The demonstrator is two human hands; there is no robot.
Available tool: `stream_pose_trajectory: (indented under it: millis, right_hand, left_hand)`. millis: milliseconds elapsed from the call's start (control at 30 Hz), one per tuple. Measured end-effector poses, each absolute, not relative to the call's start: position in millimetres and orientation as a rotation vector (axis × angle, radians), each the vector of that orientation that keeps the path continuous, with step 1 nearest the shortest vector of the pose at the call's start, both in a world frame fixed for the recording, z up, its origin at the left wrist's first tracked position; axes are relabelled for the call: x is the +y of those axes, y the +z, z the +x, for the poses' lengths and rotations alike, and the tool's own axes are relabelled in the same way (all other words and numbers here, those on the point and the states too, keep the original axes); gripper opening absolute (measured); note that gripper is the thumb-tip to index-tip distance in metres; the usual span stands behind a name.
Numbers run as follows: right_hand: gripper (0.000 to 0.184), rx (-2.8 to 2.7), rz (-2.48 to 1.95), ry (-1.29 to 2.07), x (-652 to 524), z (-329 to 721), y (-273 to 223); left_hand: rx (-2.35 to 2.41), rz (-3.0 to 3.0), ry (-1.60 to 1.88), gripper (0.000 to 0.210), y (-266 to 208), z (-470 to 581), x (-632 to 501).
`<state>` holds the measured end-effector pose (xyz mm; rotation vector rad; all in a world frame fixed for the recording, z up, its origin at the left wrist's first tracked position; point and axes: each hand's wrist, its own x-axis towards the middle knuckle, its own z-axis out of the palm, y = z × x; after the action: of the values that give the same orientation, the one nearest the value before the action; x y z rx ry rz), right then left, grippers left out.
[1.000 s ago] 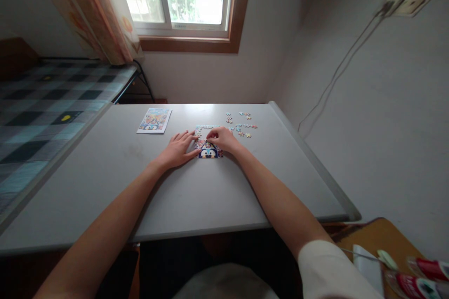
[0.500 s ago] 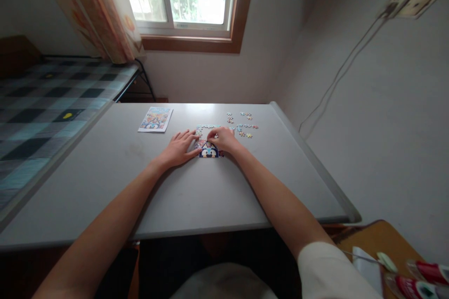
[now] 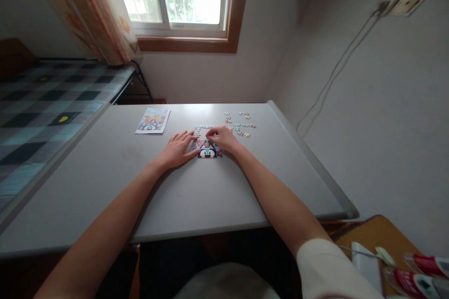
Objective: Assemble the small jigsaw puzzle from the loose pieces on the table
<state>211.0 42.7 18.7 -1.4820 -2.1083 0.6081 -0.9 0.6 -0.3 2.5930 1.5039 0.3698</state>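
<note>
A partly assembled jigsaw puzzle (image 3: 207, 152) lies flat on the grey table (image 3: 210, 191), its lower part showing a dark blue cartoon face. My left hand (image 3: 178, 148) rests with fingers spread along the puzzle's left edge, thumb near its lower left. Over the upper middle of the puzzle is my right hand (image 3: 223, 138), thumb and fingertips pinched together. Whatever is in that pinch is too small to make out. Several loose puzzle pieces (image 3: 247, 126) are scattered just beyond and to the right of my right hand.
A printed picture sheet (image 3: 153, 121) lies at the table's back left. A bed with a checked cover (image 3: 63, 98) stands to the left. At lower right, a wooden stool (image 3: 379, 229) carries red-labelled bottles (image 3: 410, 282). A cord (image 3: 333, 74) hangs down the right wall.
My right hand has moved slightly away from me across the puzzle, showing more of the face. My left hand stays in place. The whole view has shifted a little.
</note>
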Motion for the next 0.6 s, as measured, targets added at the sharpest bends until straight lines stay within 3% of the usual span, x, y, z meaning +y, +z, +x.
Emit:
stream_pose_trajectory:
  millis: [233,600]
  right_hand:
    - [0.009,-2.197,-1.423,0.492,42,207,15]
    - [0.018,-1.912,-1.320,0.662,57,260,31]
  left_hand:
    - [1.504,2.594,0.367,0.048,1,0,-1]
    - [1.494,2.577,0.380,0.049,-1,-2,2]
